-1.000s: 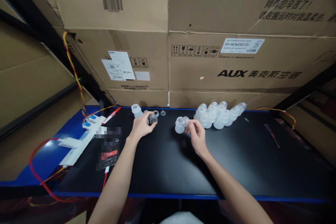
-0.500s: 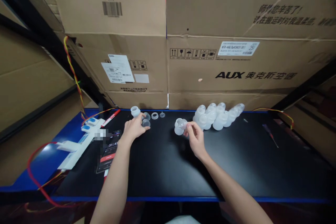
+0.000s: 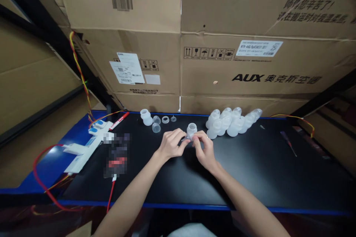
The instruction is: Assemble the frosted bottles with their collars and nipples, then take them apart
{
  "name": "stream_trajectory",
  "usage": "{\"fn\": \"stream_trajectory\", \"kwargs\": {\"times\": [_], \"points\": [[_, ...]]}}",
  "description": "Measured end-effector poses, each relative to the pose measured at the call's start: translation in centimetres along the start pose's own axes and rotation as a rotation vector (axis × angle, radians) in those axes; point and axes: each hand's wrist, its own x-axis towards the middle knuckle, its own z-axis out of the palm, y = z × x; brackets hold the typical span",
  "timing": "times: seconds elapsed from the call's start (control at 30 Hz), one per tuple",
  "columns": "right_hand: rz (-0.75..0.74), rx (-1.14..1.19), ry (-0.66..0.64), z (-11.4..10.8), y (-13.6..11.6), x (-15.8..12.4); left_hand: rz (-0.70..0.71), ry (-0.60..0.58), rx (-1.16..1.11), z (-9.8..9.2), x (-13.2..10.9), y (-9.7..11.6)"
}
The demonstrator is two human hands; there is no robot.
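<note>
My left hand (image 3: 174, 142) and my right hand (image 3: 205, 150) meet at the middle of the mat. Both have fingers pinched at a small clear plastic piece (image 3: 187, 138), largely covered by the fingertips, so its exact kind cannot be told. Right behind the fingers stands a frosted white bottle (image 3: 191, 127) with its mouth uncovered. Farther left another open frosted bottle (image 3: 146, 117) stands beside two clear dome-shaped caps (image 3: 156, 128). A white ring (image 3: 165, 119) and a clear disc with a thin stem (image 3: 173, 118) lie to the right of the caps.
Several frosted bottles with domed tops (image 3: 233, 124) cluster to the right of the hands. A screwdriver (image 3: 289, 143) lies at the far right. At left are a power strip (image 3: 83, 152), a red marker (image 3: 119, 120) and a blurred phone (image 3: 116, 161). Cardboard boxes (image 3: 155, 63) wall the back.
My left hand has come away from the clear caps at the left and joined my right hand at the middle bottle. My right hand has shifted slightly, still pinching.
</note>
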Motion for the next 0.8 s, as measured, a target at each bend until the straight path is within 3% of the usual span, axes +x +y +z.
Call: {"fn": "stream_trajectory", "kwargs": {"times": [0.23, 0.37, 0.53, 0.67, 0.8], "points": [[0.031, -0.051, 0.002, 0.4, 1.0, -0.3, -0.09, -0.03, -0.28, 0.9, -0.1, 0.9], [0.107, 0.011, -0.051, 0.2, 1.3, -0.2, -0.283, -0.049, -0.637, 0.7, 0.6, 1.1], [-0.066, -0.13, -0.008, 0.6, 0.9, 0.0, -0.552, -0.151, -1.147, 1.9, 0.6, 1.0], [-0.143, -0.159, 0.106, 0.2, 0.1, 0.4, -0.703, -0.079, -1.437, 2.5, 0.4, 1.6], [-0.213, -0.195, 0.447, -3.2, -0.3, 1.4, -0.729, 0.131, -1.581, 0.2, 1.1, -0.3]]}}
